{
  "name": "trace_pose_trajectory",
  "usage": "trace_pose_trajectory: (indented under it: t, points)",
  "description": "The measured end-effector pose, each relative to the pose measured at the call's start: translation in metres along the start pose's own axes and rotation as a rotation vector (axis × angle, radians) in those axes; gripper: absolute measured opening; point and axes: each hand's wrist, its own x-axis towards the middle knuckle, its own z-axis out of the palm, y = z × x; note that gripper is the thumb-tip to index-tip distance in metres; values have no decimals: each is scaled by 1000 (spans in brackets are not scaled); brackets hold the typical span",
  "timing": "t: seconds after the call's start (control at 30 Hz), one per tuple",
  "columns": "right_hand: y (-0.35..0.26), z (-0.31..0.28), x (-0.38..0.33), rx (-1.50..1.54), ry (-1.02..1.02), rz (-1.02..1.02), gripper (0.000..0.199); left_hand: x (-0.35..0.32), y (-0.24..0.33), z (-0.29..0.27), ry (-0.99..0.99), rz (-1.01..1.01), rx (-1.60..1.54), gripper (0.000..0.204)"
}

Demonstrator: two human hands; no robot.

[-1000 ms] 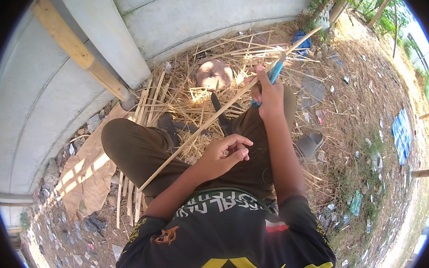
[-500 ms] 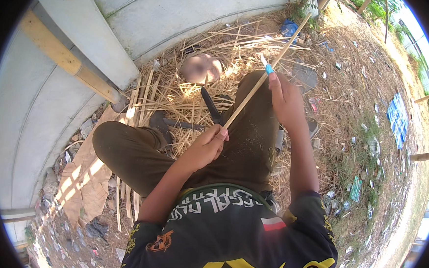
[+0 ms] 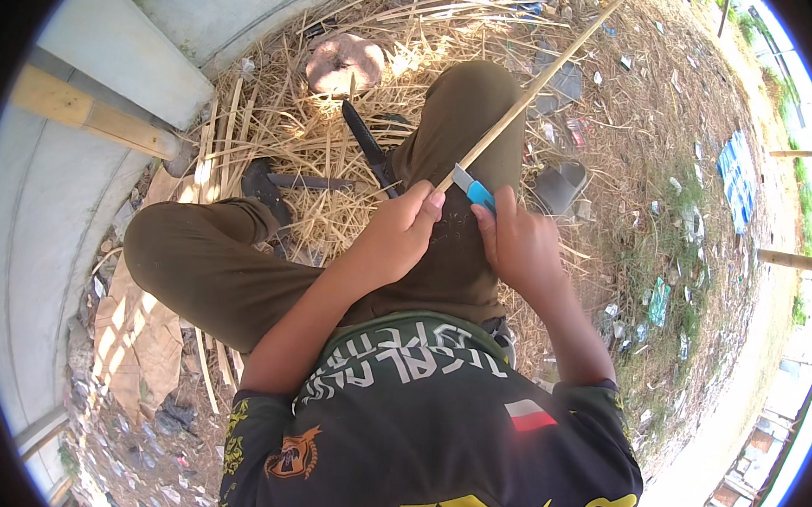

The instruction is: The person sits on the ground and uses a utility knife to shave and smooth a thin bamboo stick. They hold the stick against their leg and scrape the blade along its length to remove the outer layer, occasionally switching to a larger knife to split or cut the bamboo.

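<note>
A long, pale strip that looks like bamboo [image 3: 547, 75] slants from my lap up to the far right. Its near end sits in my left hand [image 3: 396, 230], with thumb and fingers pinched round it. My right hand [image 3: 522, 242] is wrapped round a blue utility knife [image 3: 480, 196]. The knife's short blade lies against the strip just beyond my left fingertips. Both hands are close together over my bent right leg [image 3: 476, 100], which is in brown trousers.
Beyond my legs, shavings and split strips [image 3: 310, 145] litter the ground. A dark-handled, long-bladed tool [image 3: 365, 139] lies among them, near a round pinkish block [image 3: 345, 65]. A concrete wall [image 3: 189, 8] and bamboo pole [image 3: 94, 114] stand at left. A grey sandal [image 3: 560, 186] lies right of my leg.
My right hand and the utility knife have come down along the strip toward my left hand. The blade now meets the strip near my left fingers. The whole view has shifted slightly.
</note>
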Motion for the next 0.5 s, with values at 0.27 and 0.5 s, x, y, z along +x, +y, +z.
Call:
trace_pose_trajectory:
  t: [0.27,0.5]
  points:
    - [-4,-7,9,-27,-43,42,39,-10,4,-7,-37,-55,101,38]
    - [-5,-1,6,-57,-43,98,40,-26,4,-13,-42,-90,78,38]
